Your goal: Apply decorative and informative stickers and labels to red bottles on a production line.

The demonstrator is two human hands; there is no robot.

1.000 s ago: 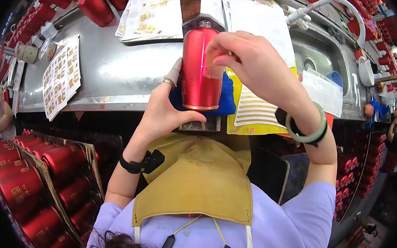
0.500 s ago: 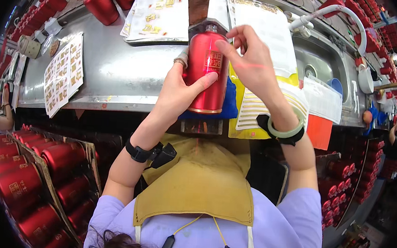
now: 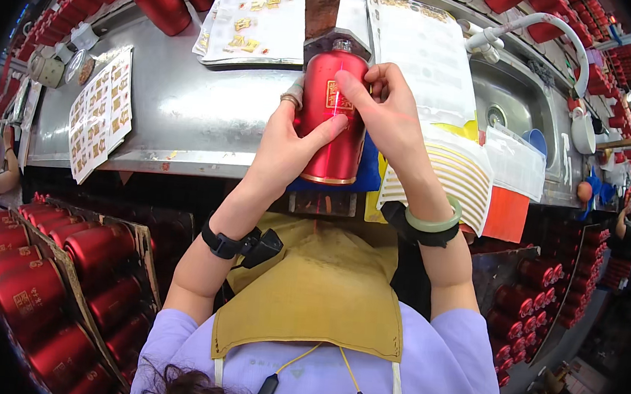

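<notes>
Since the frame approx. half a sec ago, the R hand (image 3: 387, 110) has come in closer & its thumb now sits lower on the red bottle (image 3: 330, 154), which has itself shifted slightly right in view. On my feed the btl is at the front edge of the metal counter (image 3: 189, 109), neck away from the wearer, w/ blue cloth (image 3: 369, 166) showing beside & beneath it.

L hand (image 3: 284, 144) has hold of the btl: fingers round the L side, thumb across the front just under the gold emblem (image 3: 331, 98). R thumb rests at the emblem's upper R; other R fingers are curled by the btl's R side. Can't tell if they pinch anything.

Progress, as I judge it: emblem's placed on the front, approx. upright, so that bit looks done; pressing it down seems in hand. Can't confirm from here it's fully stuck, esp. the corner under the thumb. Plenty of gold pcs remain on the L-side sheet (image 3: 103, 117), fewer on the upper sheet (image 3: 250, 33).
</notes>
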